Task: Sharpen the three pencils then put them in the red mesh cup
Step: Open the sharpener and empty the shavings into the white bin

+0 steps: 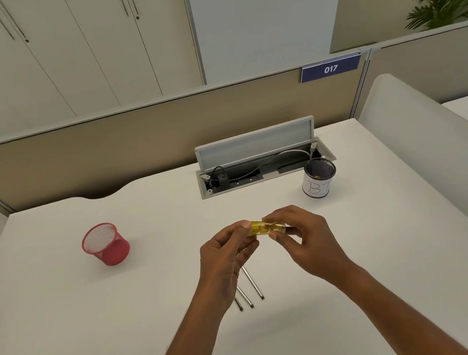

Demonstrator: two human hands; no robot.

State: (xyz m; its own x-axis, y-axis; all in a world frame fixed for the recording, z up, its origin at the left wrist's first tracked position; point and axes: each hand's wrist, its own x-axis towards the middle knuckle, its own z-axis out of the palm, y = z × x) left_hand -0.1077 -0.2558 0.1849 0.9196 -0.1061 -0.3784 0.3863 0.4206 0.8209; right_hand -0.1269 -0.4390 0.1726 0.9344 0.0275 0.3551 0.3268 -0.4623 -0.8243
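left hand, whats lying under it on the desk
Three pencils lie side by side on the desk beneath the left hand. Only their near ends show; the far parts are hidden by the hand, so I cannot tell whether the tips are sharpened.

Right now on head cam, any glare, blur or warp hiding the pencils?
Head view: soft even light, no glare on the white desk; wide-angle warp bends the partition and desk edges; slight softness overall. The three grey pencils stay legible but are partly covered by the left hand; faint shadows only.
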